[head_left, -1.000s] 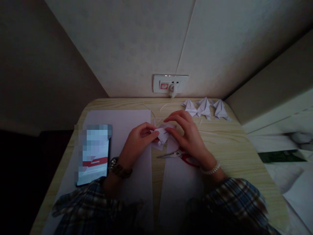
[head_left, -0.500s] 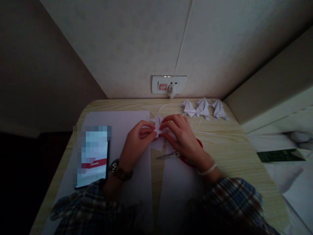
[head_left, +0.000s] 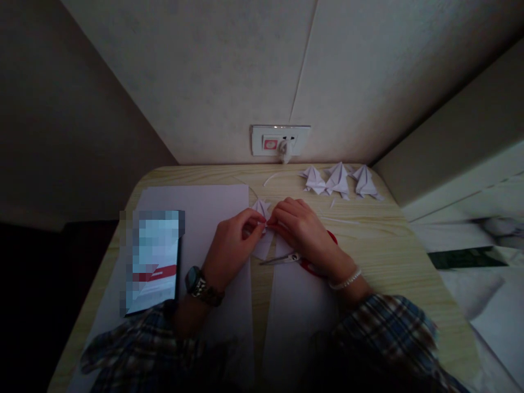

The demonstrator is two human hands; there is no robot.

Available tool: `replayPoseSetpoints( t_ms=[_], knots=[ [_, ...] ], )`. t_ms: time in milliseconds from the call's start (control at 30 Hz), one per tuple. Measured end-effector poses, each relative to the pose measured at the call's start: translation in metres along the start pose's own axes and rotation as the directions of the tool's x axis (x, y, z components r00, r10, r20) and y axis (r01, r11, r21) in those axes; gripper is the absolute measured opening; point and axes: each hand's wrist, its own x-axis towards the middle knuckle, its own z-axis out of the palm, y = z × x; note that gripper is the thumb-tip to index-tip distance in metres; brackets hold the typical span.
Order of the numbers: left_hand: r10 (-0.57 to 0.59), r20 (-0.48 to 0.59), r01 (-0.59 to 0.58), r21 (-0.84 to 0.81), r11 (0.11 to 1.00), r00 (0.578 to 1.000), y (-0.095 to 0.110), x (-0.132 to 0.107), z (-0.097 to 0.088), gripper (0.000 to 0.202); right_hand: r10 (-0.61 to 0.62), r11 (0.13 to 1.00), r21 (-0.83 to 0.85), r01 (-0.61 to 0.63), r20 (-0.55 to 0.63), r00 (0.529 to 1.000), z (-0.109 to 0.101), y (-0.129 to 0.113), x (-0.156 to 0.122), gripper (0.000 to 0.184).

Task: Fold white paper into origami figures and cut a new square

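Observation:
Between my hands is a small white folded-paper figure, its pointed end facing the wall. My left hand pinches its near edge with thumb and forefinger. From the other side my right hand grips the same edge, the fingertips of both hands almost meeting. The fingers partly cover the folds. Just below lies a loose piece of white paper. Red-handled scissors rest under my right hand, blades pointing left, one handle loop partly hidden.
Three finished-looking folded-paper figures stand at the back right. A phone with a lit screen lies on white sheets at left. More white paper lies before me. Thin paper strips are scattered about. A wall socket holds a plug.
My fingers have shifted down to the figure's near edge and come closer together, so more of its pointed end shows. The view has moved slightly.

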Motion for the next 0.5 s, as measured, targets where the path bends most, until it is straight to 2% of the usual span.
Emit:
replayPoseSetpoints(
  t_ms=[267, 500],
  knots=[
    [0.16, -0.016, -0.145, 0.338, 0.93, 0.987, 0.0052, -0.0015, -0.0012, 0.011, -0.06, 0.994, -0.087, 0.063, 0.036, 0.998, 0.0, -0.0015, 0.0003, 0.011],
    [0.281, 0.045, -0.257, 0.565, 0.784, 0.959, 0.0008, -0.0026, -0.0005, 0.009, -0.061, 0.995, -0.077, 0.066, 0.063, 0.996, 0.0027, -0.004, 0.0008, 0.008]
  ],
)
